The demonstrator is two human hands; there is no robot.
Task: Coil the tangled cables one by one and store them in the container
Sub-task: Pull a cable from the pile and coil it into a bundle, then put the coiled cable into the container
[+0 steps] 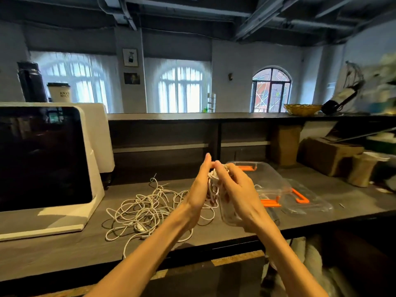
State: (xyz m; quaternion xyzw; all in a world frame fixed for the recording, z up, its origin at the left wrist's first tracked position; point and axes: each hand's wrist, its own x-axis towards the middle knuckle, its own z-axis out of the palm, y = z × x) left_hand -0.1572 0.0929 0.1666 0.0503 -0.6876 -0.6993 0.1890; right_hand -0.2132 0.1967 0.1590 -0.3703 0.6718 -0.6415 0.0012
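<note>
Now both hands, left hand [200,185] and right hand [236,187], pinch the coiled cable [213,183] above the counter's front edge [192,250].

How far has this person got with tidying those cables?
Early on. The clear container with orange clips looks open, its lid beside it; I can't make out any cable inside. Both hands, left hand and right hand, are winding one white cable. A tangled pile waits on the counter.
</note>
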